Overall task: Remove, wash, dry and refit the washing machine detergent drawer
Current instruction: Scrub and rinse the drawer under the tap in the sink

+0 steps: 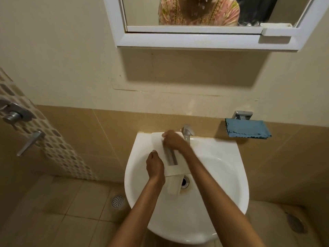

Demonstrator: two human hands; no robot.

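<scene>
The white detergent drawer (159, 145) lies slanted over the white sink (222, 168), its front panel down near the drain (184, 181) and a grey strip along its middle. My left hand (154, 165) grips the drawer's left edge near the lower end. My right hand (173, 140) lies on the drawer's upper part with fingers curled over it, just left of the chrome tap (187, 132). Whether water is running I cannot tell.
A folded blue cloth (247, 128) hangs on a chrome holder on the wall right of the tap. A white-framed mirror (204, 24) hangs above. Shower valve handles (16, 116) stick out at the left. A floor drain (117, 201) sits left of the sink.
</scene>
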